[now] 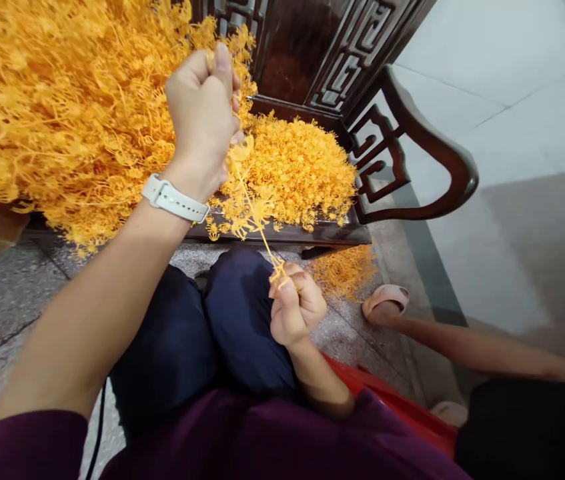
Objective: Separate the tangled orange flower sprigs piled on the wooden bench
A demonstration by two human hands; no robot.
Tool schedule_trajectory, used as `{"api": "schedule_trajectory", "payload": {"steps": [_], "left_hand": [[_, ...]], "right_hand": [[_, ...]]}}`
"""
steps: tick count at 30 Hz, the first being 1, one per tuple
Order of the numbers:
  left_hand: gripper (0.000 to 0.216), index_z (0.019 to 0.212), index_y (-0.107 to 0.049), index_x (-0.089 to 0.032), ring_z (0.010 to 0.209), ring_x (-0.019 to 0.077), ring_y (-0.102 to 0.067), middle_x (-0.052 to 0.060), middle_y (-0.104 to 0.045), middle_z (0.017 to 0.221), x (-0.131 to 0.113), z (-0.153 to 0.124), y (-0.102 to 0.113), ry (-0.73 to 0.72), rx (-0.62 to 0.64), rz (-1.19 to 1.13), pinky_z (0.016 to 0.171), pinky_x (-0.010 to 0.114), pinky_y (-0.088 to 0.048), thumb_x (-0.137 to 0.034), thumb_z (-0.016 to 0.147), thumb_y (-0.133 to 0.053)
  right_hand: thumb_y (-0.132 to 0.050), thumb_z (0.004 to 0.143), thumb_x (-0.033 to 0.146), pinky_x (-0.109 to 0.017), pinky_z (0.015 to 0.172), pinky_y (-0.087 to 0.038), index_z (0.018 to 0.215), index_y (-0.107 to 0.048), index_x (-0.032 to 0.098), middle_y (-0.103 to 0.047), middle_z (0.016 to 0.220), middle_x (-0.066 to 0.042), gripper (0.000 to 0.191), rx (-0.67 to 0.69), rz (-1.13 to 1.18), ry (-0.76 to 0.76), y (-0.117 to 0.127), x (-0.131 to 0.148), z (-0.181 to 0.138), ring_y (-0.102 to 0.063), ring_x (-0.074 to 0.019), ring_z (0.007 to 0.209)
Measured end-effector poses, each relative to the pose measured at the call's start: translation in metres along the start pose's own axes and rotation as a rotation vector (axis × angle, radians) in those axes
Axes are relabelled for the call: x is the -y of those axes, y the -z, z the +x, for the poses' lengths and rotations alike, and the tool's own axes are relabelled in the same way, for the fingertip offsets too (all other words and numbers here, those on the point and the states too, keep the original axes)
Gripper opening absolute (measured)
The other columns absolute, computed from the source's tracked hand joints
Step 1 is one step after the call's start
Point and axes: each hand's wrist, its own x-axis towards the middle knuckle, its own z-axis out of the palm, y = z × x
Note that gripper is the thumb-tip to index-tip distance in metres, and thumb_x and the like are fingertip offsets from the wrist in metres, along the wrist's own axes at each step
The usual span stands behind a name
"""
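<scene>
A thin yellow plastic flower sprig (257, 213) is stretched at a slant between my two hands, with small claw-shaped tips along it. My left hand (205, 110), with a pale watch strap at the wrist, is closed round its upper part, thumb pressed on the fingers. Lower down, over my right knee, my right hand (296, 303) pinches the bottom end between thumb and fingers. Behind my left hand rises a large heap of similar yellow sprigs (87, 100). A smaller yellow pile (302, 170) lies on the wooden bench (312, 235) beyond the stretched sprig.
The bench has a carved dark back (307, 53) and a curved armrest (442, 160) on the right. More orange-yellow sprigs (345, 273) lie on the floor beneath it. Another person's leg (487, 347) and pink slipper (385, 300) are at right, near something red (397, 400).
</scene>
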Motion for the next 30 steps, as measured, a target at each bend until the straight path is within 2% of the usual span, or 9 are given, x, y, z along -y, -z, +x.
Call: {"api": "schedule_trajectory", "payload": {"steps": [6, 9, 13, 15, 18, 20, 21, 25, 30], "left_hand": [[0.043, 0.071, -0.032, -0.02, 0.065, 0.0069, -0.034, -0.002, -0.038, 0.072, -0.002, 0.044, 0.024, 0.041, -0.22, 0.073, 0.055, 0.025, -0.025, -0.019, 0.114, -0.037], [0.04, 0.075, -0.039, -0.02, 0.06, 0.0072, -0.033, -0.004, -0.038, 0.068, -0.002, 0.043, 0.033, 0.115, -0.155, 0.127, 0.05, 0.028, -0.016, -0.024, 0.115, -0.038], [0.033, 0.081, -0.045, -0.02, 0.049, 0.0059, -0.034, -0.005, -0.045, 0.068, -0.006, 0.022, 0.03, 0.002, -0.002, 0.045, 0.045, 0.029, -0.013, -0.032, 0.112, -0.045], [0.033, 0.083, -0.048, -0.019, 0.045, 0.0049, -0.034, -0.005, -0.048, 0.068, -0.009, 0.015, 0.028, -0.036, 0.032, 0.012, 0.042, 0.027, -0.015, -0.038, 0.11, -0.048], [0.035, 0.079, -0.051, -0.018, 0.042, 0.0033, -0.033, -0.006, -0.051, 0.063, -0.01, 0.012, 0.028, -0.006, 0.031, 0.025, 0.041, 0.024, -0.019, -0.037, 0.107, -0.056], [0.035, 0.075, -0.053, -0.017, 0.042, 0.0033, -0.032, -0.006, -0.05, 0.059, -0.006, 0.013, 0.028, 0.024, 0.052, 0.028, 0.041, 0.024, -0.019, -0.035, 0.105, -0.06], [0.036, 0.074, -0.054, -0.017, 0.041, 0.0035, -0.031, -0.006, -0.05, 0.058, -0.004, 0.013, 0.027, 0.04, 0.068, 0.027, 0.041, 0.024, -0.019, -0.035, 0.104, -0.062], [0.035, 0.071, -0.059, -0.017, 0.04, 0.0045, -0.03, -0.004, -0.05, 0.057, 0.003, 0.009, 0.021, 0.091, 0.116, 0.012, 0.041, 0.024, -0.02, -0.037, 0.098, -0.067], [0.037, 0.069, -0.062, -0.016, 0.04, 0.0057, -0.038, -0.002, -0.052, 0.059, 0.008, -0.004, 0.013, 0.084, 0.208, 0.007, 0.037, 0.022, -0.026, -0.045, 0.089, -0.074]], "right_hand": [[-0.055, 0.099, 0.02, -0.032, 0.056, -0.04, 0.071, -0.052, 0.022, -0.053, 0.064, 0.0, 0.028, 0.13, -0.015, -0.032, 0.02, 0.001, -0.03, -0.05, -0.015, 0.057], [-0.059, 0.098, 0.019, -0.033, 0.061, -0.046, 0.079, -0.059, 0.022, -0.06, 0.07, -0.001, 0.019, 0.107, -0.012, -0.121, 0.028, 0.001, -0.036, -0.058, -0.0164, 0.066], [-0.068, 0.094, 0.016, -0.029, 0.064, -0.05, 0.094, -0.066, 0.025, -0.068, 0.084, -0.001, 0.009, 0.116, 0.156, -0.33, 0.04, 0.004, -0.016, -0.065, -0.0144, 0.073], [-0.074, 0.091, 0.018, -0.029, 0.066, -0.053, 0.095, -0.069, 0.026, -0.071, 0.084, -0.001, 0.011, 0.368, 0.269, -0.376, 0.054, 0.009, 0.005, -0.068, -0.0139, 0.073], [-0.089, 0.077, 0.042, -0.029, 0.061, -0.054, 0.076, -0.069, 0.027, -0.069, 0.069, -0.002, 0.025, 1.057, 0.372, -0.365, 0.076, 0.016, 0.049, -0.069, -0.0159, 0.065], [-0.089, 0.071, 0.058, -0.028, 0.051, -0.05, 0.067, -0.064, 0.028, -0.064, 0.063, -0.003, 0.039, 1.276, 0.264, -0.467, 0.081, 0.016, 0.082, -0.065, -0.0158, 0.059], [-0.083, 0.075, 0.063, -0.027, 0.048, -0.046, 0.066, -0.062, 0.029, -0.062, 0.063, -0.003, 0.041, 1.201, 0.185, -0.557, 0.079, 0.014, 0.098, -0.063, -0.0148, 0.057], [-0.042, 0.104, 0.059, -0.026, 0.057, -0.044, 0.085, -0.063, 0.024, -0.066, 0.08, -0.002, 0.045, 0.398, 0.104, -0.685, 0.047, -0.003, 0.15, -0.058, -0.009, 0.066], [-0.052, 0.1, 0.039, -0.02, 0.053, -0.043, 0.096, -0.064, 0.021, -0.058, 0.077, 0.003, 0.022, 0.023, 0.958, -0.718, 0.007, -0.023, 0.13, -0.046, -0.0076, 0.057]]}}
